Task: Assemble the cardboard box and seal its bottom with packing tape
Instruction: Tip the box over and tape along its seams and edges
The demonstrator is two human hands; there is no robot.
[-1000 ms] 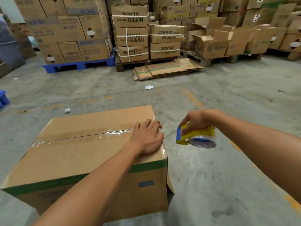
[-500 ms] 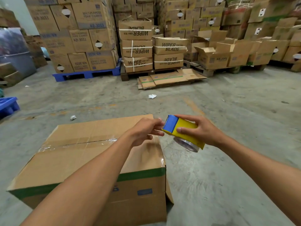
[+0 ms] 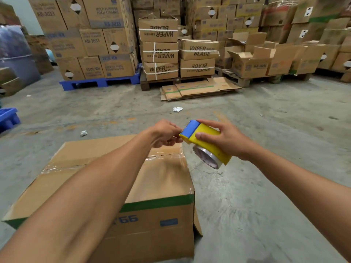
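Observation:
A brown cardboard box [image 3: 163, 179] with a green stripe stands on the concrete floor, its upturned face closed. Clear packing tape [image 3: 62, 167] runs along the centre seam and down the right side. My right hand [image 3: 224, 139] grips a yellow tape dispenser [image 3: 207, 138] with a blue cutter end, held in the air just past the box's far right corner; the tape roll [image 3: 208, 158] shows beneath it. My left hand [image 3: 167, 132] reaches over the box with curled fingers pinching at the blue cutter end. What lies between those fingertips is too small to see.
Flattened cardboard sheets [image 3: 197, 89] lie on the floor ahead. Behind them stand pallets of stacked cartons [image 3: 159, 52] and a blue pallet [image 3: 98, 82]. Scraps of white paper [image 3: 177, 109] lie on the floor. A blue crate [image 3: 8, 117] sits at the left edge.
My left hand lifted off the box top and went to the dispenser's cutter end. My right hand raised the dispenser and tilted it, roll facing down.

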